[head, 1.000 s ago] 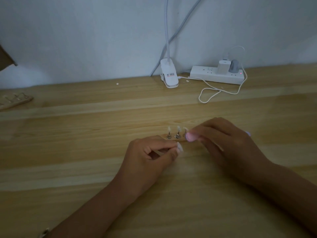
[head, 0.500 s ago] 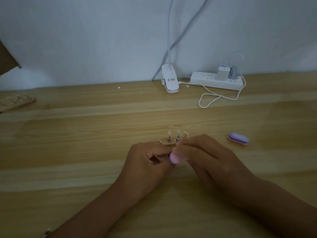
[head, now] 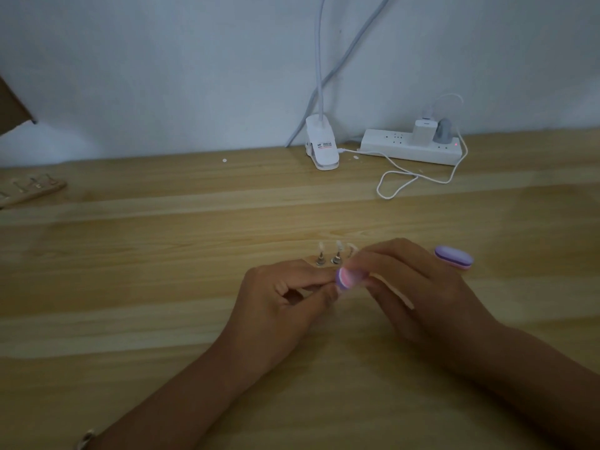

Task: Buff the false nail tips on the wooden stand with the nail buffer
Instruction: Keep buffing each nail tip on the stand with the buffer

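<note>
A small wooden stand (head: 319, 268) lies on the table in front of me, mostly covered by my hands. Clear false nail tips (head: 338, 246) stand on metal clips at its far edge. My right hand (head: 412, 287) grips a pink and purple nail buffer (head: 346, 278), its end pointing left at the stand. My left hand (head: 285, 300) curls around the near left part of the stand, its fingertips next to the buffer. What the buffer touches is hidden by the fingers.
A second purple buffer (head: 454, 256) lies to the right of my right hand. At the back are a white clip lamp (head: 321, 147), a power strip (head: 410, 146) with chargers and a looped white cable (head: 399, 180). Another wooden stand (head: 31, 189) sits far left.
My right hand has drawn the buffer back from the far nail tips toward my left fingertips. The second buffer behind it has come into sight. The view shifted slightly.
</note>
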### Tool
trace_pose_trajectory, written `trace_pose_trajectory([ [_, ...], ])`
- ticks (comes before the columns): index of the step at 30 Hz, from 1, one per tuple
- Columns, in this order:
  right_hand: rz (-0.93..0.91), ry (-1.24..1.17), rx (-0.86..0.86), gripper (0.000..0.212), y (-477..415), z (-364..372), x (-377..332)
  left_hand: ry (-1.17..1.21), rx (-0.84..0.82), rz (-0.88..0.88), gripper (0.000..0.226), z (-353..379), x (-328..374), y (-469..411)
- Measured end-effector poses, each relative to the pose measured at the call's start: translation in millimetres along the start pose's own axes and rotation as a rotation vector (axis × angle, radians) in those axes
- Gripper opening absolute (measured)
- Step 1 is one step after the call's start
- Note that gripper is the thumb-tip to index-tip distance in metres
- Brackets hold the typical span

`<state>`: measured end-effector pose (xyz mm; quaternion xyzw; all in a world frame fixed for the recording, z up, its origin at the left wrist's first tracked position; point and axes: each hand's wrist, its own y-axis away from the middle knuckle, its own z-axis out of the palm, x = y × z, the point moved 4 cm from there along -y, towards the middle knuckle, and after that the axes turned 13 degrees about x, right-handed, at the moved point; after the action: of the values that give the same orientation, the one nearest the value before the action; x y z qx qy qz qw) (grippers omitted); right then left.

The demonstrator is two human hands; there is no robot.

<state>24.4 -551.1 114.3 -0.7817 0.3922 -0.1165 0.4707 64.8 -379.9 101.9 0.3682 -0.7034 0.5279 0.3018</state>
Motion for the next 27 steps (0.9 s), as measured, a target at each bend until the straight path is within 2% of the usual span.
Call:
trace_pose_trajectory([
  [3, -0.045, -0.062, -0.014, 0.023, 5, 7, -15, 0.0, -0.017, 0.034, 0.016, -1, 0, 0],
  [8, -0.046, 0.062, 0.023, 0.027, -5, -5, 1, -0.02, -0.004, -0.01, 0.013, 1, -1, 2],
  [13, -0.076, -0.056, -0.014, 0.027, 2, 4, -14, 0.0, -0.035, 0.04, 0.017, -1, 0, 2],
  [17, -0.058, 0.1, 0.004, 0.024, -6, -6, 0, -0.01, -0.002, -0.013, 0.014, 0, -2, 2],
  [21, -0.064, -0.077, -0.003, 0.023, 2, 4, -14, 0.056, -0.029, -0.026, 0.018, -2, -1, 0],
  [24, -0.102, -0.004, -0.007, 0.024, -3, -2, -8, 0.068, -0.034, -0.07, 0.015, -1, -1, 1],
  [27, -0.072, 0.066, 0.026, 0.028, -5, -6, 0, 0.142, -0.04, -0.203, 0.017, 1, -3, 3],
])
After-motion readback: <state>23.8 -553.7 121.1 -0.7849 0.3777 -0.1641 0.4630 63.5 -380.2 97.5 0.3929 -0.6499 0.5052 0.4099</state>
